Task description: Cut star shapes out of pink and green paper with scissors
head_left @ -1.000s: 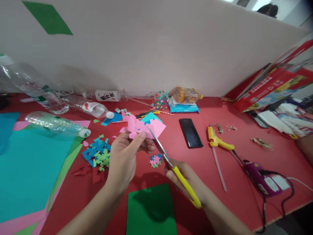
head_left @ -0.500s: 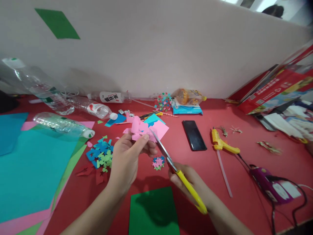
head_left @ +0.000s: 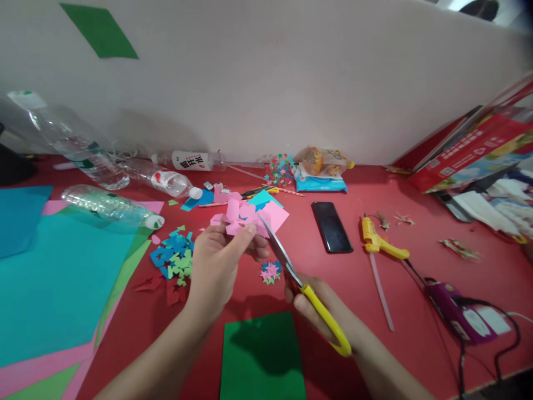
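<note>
Between the thumb and fingers of my left hand (head_left: pixel 225 250) is a piece of pink paper (head_left: pixel 239 214) with cut-outs, held above the table. My right hand (head_left: pixel 314 300) grips yellow-handled scissors (head_left: pixel 291 272), whose blades point up and left and meet the pink paper's right edge. A small pile of paper stars (head_left: pixel 270 272) in pink, blue and green lies just below the blades. Left of my left hand are blue and green paper scraps (head_left: pixel 177 258) and red scraps (head_left: pixel 150 283). A green paper square (head_left: pixel 262 355) lies in front of me.
Clear plastic bottles (head_left: pixel 104 205) and large coloured sheets (head_left: pixel 62 289) occupy the left. A phone (head_left: pixel 332 226), yellow glue gun (head_left: pixel 378 241) with a glue stick, and purple power strip (head_left: pixel 460 311) lie at right. A snack packet (head_left: pixel 322 161) rests by the wall.
The view has shifted slightly. Both hands keep their hold, and the scissor blades appear closer together in nearly the same spot at the pink paper's edge.
</note>
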Available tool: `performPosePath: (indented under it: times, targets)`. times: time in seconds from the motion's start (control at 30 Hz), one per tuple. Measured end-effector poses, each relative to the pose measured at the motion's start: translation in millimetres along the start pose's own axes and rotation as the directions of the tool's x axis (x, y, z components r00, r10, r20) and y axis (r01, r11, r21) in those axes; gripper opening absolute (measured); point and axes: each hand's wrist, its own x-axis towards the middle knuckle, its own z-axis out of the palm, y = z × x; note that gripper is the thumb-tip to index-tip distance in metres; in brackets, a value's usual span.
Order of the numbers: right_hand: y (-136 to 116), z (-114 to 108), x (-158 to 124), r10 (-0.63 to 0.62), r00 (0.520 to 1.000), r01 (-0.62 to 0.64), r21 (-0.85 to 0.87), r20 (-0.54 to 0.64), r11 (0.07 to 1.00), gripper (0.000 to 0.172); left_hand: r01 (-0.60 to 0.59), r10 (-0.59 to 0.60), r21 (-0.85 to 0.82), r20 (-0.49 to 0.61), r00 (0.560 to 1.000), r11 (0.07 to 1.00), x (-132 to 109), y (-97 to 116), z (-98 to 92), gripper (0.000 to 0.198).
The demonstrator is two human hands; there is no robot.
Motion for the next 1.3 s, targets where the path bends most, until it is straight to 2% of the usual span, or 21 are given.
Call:
performPosePath:
  times: [0.2,0.5,0.77,1.07,1.3]
  targets:
    - [1.6,1.0,-0.9,0.002,1.000,-0.002,0.019,-0.004,1.000,0.053,-0.057,0.057,0.047,-0.004,0.998,0.997,-0.9,-2.1,-1.7,0.013]
    - [-0.8,0.9,-1.8,0.024,0.999,-0.026,-0.052,-0.038,0.998,0.051,-0.075,0.075,0.046,0.008,0.997,0.996,-0.2,-1.7,-0.9,0.014]
    - [0.5,-2.4,0.1,0.022,0.999,-0.028,-0.126,-0.047,0.992,0.056,-0.057,0.057,0.060,0.016,0.998,0.997,-0.2,-0.1,-1.5,0.016]
    - [2.3,1.3,1.8,-0.028,0.999,0.024,-0.081,-0.047,0.996,0.049,-0.028,0.028,0.031,0.010,1.000,0.999,-0.8,0.1,-1.4,0.014]
    - [-1.2,0.2,2.0,-0.046,0.998,0.042,-0.097,-0.039,0.994,0.050,-0.022,0.021,0.023,0.029,0.999,1.000,-0.3,1.5,-1.2,0.017]
